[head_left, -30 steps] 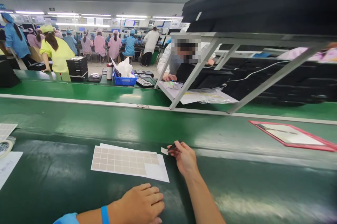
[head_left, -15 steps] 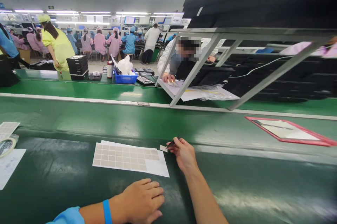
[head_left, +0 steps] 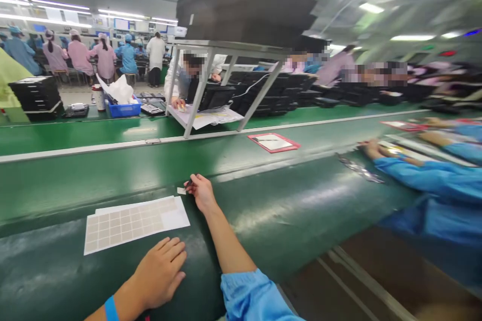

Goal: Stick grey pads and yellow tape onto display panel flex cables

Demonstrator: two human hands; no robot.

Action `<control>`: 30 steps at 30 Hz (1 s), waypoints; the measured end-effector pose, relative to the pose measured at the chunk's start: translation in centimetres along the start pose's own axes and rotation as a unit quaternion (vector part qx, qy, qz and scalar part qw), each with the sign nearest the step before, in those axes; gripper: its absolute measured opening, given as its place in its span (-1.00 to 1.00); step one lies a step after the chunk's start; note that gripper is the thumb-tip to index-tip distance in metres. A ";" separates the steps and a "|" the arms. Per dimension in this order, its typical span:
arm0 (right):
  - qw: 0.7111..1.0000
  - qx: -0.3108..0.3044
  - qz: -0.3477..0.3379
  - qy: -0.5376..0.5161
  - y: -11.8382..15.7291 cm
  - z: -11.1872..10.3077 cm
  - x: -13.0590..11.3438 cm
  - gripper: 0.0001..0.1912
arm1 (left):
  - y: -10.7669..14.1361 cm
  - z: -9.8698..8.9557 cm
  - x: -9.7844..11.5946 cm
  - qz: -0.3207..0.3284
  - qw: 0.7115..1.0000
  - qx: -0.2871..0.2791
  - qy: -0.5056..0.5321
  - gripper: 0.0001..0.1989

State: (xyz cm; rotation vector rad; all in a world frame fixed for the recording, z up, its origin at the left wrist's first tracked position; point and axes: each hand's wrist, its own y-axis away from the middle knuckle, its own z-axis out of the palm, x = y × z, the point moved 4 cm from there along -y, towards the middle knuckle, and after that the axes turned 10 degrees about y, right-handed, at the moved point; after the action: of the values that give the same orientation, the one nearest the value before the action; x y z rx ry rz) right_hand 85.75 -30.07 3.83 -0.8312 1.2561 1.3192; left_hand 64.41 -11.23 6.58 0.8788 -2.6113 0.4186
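Observation:
My right hand [head_left: 202,194] pinches a pair of black tweezers [head_left: 190,181], mostly hidden by the fingers. A small pale sticker [head_left: 181,191] is at their tip, just beyond the upper right corner of a sticker sheet [head_left: 130,221]. That sheet bears rows of beige squares, with a bare white patch at its right end, and lies over another white sheet. Below its right part, my left hand [head_left: 161,271] rests palm down on the green bench [head_left: 286,210], fingers stretched out and holding nothing.
Across the bench stands a metal rack [head_left: 205,85] stacked with black panels, a person behind it. A red-framed sheet [head_left: 274,142] lies right of the rack's foot. Co-workers' blue sleeves [head_left: 410,170] are at the right. A blue bin [head_left: 124,108] holds white tissue.
The view has swung right, bringing the co-workers at the right into sight. My right hand still holds the tweezers and sticker; my left hand remains flat on the bench.

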 end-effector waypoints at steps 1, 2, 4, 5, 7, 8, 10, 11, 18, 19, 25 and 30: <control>1.000 -0.002 0.002 0.001 -0.1 0.1 -0.1 -0.69 | -0.1 -0.2 0.0 0.001 1.000 0.000 -0.010 -0.56; 1.000 -0.003 0.003 0.001 -0.2 0.2 -0.1 -0.70 | -0.2 -0.4 0.0 0.004 1.000 0.000 -0.021 -0.56; 1.000 -0.003 0.002 0.001 -0.4 0.3 -0.2 -0.71 | -0.3 -0.7 0.0 0.012 0.999 -0.004 -0.037 -0.56; 1.000 -0.002 0.002 0.000 -0.5 0.3 -0.3 -0.71 | -0.3 -0.7 0.0 0.015 0.999 -0.006 -0.041 -0.56; 1.000 -0.002 0.001 -0.002 -0.5 0.3 -0.3 -0.70 | -0.3 -0.7 -0.1 0.017 0.999 -0.008 -0.046 -0.56; 1.000 -0.003 0.001 -0.004 -0.6 0.3 -0.3 -0.70 | -0.3 -0.7 -0.1 0.017 0.999 -0.009 -0.046 -0.56; 1.000 -0.005 0.002 -0.006 -0.6 0.3 -0.2 -0.70 | -0.3 -0.7 -0.2 0.012 0.999 -0.011 -0.043 -0.56; 1.000 -0.006 0.003 -0.007 -0.6 0.3 -0.2 -0.70 | -0.3 -0.7 -0.2 0.009 0.999 -0.012 -0.040 -0.56; 1.000 -0.008 0.010 -0.007 -0.5 0.2 0.0 -0.73 | -0.2 -0.7 -0.1 0.002 1.000 -0.006 -0.016 -0.54; 1.000 -0.008 0.010 -0.007 -0.4 0.2 0.0 -0.73 | -0.2 -0.7 -0.1 0.003 1.000 -0.003 -0.014 -0.54; 1.000 -0.004 0.011 -0.001 -0.4 0.1 0.2 -0.74 | -0.1 -0.5 -0.1 0.003 1.000 0.003 -0.007 -0.53; 1.000 0.005 0.014 0.004 -0.2 -0.1 0.3 -0.72 | 0.0 -0.2 0.0 -0.011 1.000 -0.008 0.001 -0.55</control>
State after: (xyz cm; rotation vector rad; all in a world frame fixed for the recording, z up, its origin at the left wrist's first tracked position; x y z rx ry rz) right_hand 85.86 -30.11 3.44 -0.8152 1.2825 1.3322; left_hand 64.46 -11.19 6.74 0.9010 -2.5966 0.3928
